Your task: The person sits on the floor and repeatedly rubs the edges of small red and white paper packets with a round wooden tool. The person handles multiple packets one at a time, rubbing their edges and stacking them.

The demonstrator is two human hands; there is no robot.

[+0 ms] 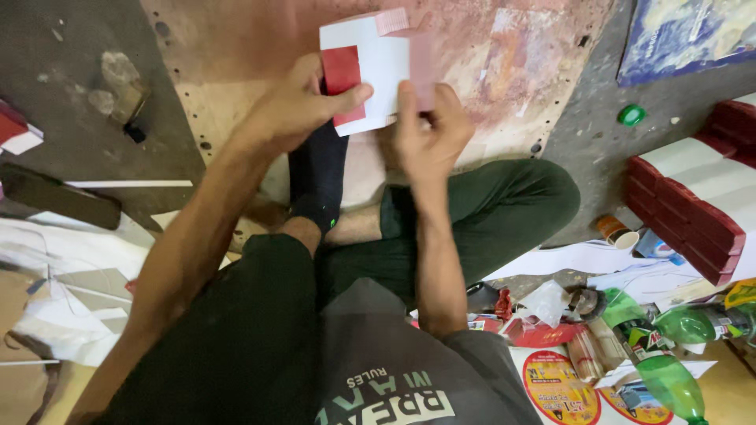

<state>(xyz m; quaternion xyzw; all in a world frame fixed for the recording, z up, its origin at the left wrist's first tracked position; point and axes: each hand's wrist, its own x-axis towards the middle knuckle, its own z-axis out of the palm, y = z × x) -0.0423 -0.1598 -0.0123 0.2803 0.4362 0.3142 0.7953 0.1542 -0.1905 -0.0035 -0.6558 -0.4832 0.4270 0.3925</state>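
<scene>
I sit cross-legged on the floor (71,118), and both my hands are clamped on a flat white card piece with red flaps (370,67), held up over a stained, pinkish wooden board (504,63) that lies in front of my knees. My left hand (295,106) pinches the card's left edge, thumb pressed across a red flap, fingers behind. My right hand (429,134) grips the lower right edge, thumb on the white face; its motion blurs the fingertips. The card is stiff, matte and angular, with a pale pink tab at its top corner.

To my right, a stack of finished boxes (697,197) rests on the floor: white tops, deep red sides, squared and ribbed along the edge. Near it stand a small paper cup (616,232) and, farther off, a green bottle cap (631,115) on the grey concrete. A blue printed sheet (685,35) lies at the upper right corner. By my right knee are green plastic bottles (669,378), glossy and lying on their sides, round red-and-yellow printed labels (555,386) on white sheets, and a crumpled clear plastic bag (545,301). On my left lie loose white paper sheets (55,275), brown cardboard (20,378) and a dark flat strip (59,201). A dark sock (316,185) covers my foot beneath the card.
</scene>
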